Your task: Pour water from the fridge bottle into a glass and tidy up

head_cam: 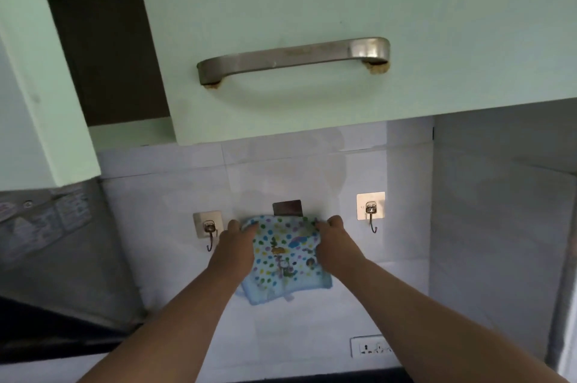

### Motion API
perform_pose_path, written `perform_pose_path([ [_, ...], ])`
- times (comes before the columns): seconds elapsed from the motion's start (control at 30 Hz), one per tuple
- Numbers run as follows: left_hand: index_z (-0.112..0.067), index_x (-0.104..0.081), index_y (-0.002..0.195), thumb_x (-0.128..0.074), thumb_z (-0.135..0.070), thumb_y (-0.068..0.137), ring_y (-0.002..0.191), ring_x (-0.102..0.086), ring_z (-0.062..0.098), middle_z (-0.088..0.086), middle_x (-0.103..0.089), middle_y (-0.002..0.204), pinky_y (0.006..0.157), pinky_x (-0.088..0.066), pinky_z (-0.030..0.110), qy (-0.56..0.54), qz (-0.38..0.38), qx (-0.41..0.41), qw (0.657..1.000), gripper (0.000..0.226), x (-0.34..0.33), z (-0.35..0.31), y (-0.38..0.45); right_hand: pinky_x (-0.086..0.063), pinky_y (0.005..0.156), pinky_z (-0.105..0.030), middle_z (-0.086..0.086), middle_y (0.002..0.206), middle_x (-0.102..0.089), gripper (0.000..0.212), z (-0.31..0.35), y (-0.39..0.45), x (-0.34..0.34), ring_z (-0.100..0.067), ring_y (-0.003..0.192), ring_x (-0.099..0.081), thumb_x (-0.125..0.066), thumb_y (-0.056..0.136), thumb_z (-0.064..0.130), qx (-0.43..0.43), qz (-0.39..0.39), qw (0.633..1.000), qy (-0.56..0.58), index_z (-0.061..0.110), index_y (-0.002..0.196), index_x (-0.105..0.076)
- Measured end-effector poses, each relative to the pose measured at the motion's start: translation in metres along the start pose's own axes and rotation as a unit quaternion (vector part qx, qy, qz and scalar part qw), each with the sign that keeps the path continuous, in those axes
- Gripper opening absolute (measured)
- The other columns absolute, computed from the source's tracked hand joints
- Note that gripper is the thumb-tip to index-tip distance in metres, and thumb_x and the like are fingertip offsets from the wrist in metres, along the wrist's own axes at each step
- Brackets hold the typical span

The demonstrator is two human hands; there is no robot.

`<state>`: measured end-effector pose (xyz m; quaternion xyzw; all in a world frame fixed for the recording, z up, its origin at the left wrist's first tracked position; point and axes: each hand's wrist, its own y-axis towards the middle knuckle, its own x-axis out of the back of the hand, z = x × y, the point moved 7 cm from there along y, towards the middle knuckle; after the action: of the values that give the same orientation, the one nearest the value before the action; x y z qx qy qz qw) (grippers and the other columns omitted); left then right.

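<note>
A light blue cloth with coloured dots hangs against the white tiled wall, its top at a dark wall hook. My left hand grips the cloth's upper left edge. My right hand grips its upper right edge. Both arms reach up from the bottom of the view. No bottle or glass shows.
A pale green wall cabinet door with a metal handle hangs right above. Adhesive metal hooks sit left and right of the cloth. A chimney hood fills the left. A wall socket is low on the wall.
</note>
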<state>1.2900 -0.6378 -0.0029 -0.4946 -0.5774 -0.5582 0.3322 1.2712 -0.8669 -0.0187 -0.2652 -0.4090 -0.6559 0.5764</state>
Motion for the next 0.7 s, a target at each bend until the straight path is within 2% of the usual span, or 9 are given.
perform_pose_path([
  [0.13, -0.027, -0.049, 0.152, -0.049, -0.017, 0.102, 0.120, -0.057, 0.038, 0.016, -0.044, 0.133, 0.104, -0.050, 0.042, -0.032, 0.062, 0.029, 0.997, 0.052, -0.036, -0.004, -0.007, -0.053, 0.098, -0.036, -0.011, 0.130, -0.044, 0.039, -0.020, 0.004, -0.044, -0.024, 0.106, -0.055, -0.059, 0.089, 0.006, -0.030, 0.040, 0.998, -0.038, 0.007, 0.128, -0.053],
  [0.2, -0.026, -0.056, 0.146, -0.045, -0.030, 0.098, 0.118, -0.060, 0.038, 0.017, -0.049, 0.130, 0.105, -0.051, 0.040, -0.052, 0.108, 0.047, 0.992, 0.050, -0.054, -0.001, -0.012, -0.052, 0.094, -0.033, -0.014, 0.129, -0.049, 0.033, -0.024, 0.003, -0.059, -0.014, 0.087, -0.047, -0.050, 0.091, 0.003, -0.039, 0.053, 0.997, -0.030, 0.007, 0.123, -0.055],
  [0.27, -0.027, -0.065, 0.138, -0.034, -0.041, 0.086, 0.114, -0.064, 0.036, 0.017, -0.057, 0.127, 0.105, -0.053, 0.040, -0.070, 0.129, 0.039, 0.988, 0.062, -0.074, 0.000, -0.009, -0.051, 0.091, -0.031, -0.013, 0.128, -0.050, 0.028, -0.022, 0.002, -0.066, -0.009, 0.075, -0.039, -0.050, 0.093, 0.005, -0.045, 0.063, 0.997, -0.026, 0.008, 0.120, -0.056],
  [0.37, -0.019, -0.073, 0.123, -0.037, -0.042, 0.089, 0.117, -0.067, 0.031, 0.013, -0.070, 0.122, 0.104, -0.052, 0.033, -0.114, 0.180, 0.038, 0.976, 0.054, -0.087, -0.022, -0.013, -0.052, 0.095, -0.039, -0.009, 0.124, -0.047, 0.027, -0.016, 0.002, -0.073, -0.025, 0.102, -0.059, -0.051, 0.095, 0.010, -0.056, 0.065, 0.996, -0.023, 0.009, 0.121, -0.058],
  [0.43, -0.007, -0.072, 0.122, -0.045, -0.023, 0.103, 0.122, -0.065, 0.030, 0.013, -0.071, 0.124, 0.103, -0.048, 0.028, -0.136, 0.186, 0.046, 0.972, 0.037, -0.082, -0.037, -0.016, -0.050, 0.102, -0.041, -0.009, 0.125, -0.046, 0.032, -0.012, 0.002, -0.074, -0.030, 0.113, -0.059, -0.046, 0.096, 0.013, -0.061, 0.075, 0.995, -0.028, 0.010, 0.125, -0.060],
  [0.5, 0.000, -0.072, 0.118, -0.049, -0.012, 0.104, 0.118, -0.067, 0.031, 0.016, -0.072, 0.120, 0.092, -0.048, 0.025, -0.151, 0.173, 0.046, 0.972, 0.030, -0.076, -0.044, -0.016, -0.048, 0.105, -0.042, -0.010, 0.131, -0.044, 0.037, -0.009, 0.001, -0.071, -0.031, 0.118, -0.056, -0.043, 0.098, 0.019, -0.051, 0.083, 0.995, -0.039, 0.011, 0.130, -0.060],
  [0.57, -0.007, -0.077, 0.103, -0.052, -0.020, 0.099, 0.106, -0.072, 0.030, 0.014, -0.076, 0.109, 0.084, -0.047, 0.022, -0.147, 0.152, 0.023, 0.977, 0.028, -0.072, -0.044, -0.016, -0.046, 0.106, -0.043, -0.009, 0.137, -0.044, 0.042, -0.012, -0.003, -0.064, -0.034, 0.127, -0.050, -0.041, 0.096, 0.026, -0.040, 0.091, 0.994, -0.047, 0.014, 0.130, -0.062],
  [0.63, -0.029, -0.075, 0.089, -0.048, -0.041, 0.086, 0.096, -0.073, 0.025, 0.003, -0.076, 0.100, 0.089, -0.056, 0.031, -0.161, 0.121, 0.036, 0.979, 0.029, -0.063, -0.035, -0.018, -0.046, 0.106, -0.046, -0.006, 0.139, -0.048, 0.044, -0.016, -0.010, -0.051, -0.034, 0.130, -0.049, -0.039, 0.093, 0.032, -0.033, 0.067, 0.996, -0.040, 0.019, 0.127, -0.064],
  [0.7, -0.035, -0.068, 0.090, -0.044, -0.048, 0.081, 0.093, -0.072, 0.021, -0.002, -0.074, 0.101, 0.088, -0.061, 0.041, -0.179, 0.096, 0.032, 0.979, 0.029, -0.061, -0.028, -0.016, -0.048, 0.103, -0.044, -0.005, 0.136, -0.053, 0.041, -0.018, -0.023, -0.034, -0.031, 0.122, -0.057, -0.040, 0.099, 0.038, -0.030, 0.026, 0.999, -0.009, 0.023, 0.129, -0.064],
])
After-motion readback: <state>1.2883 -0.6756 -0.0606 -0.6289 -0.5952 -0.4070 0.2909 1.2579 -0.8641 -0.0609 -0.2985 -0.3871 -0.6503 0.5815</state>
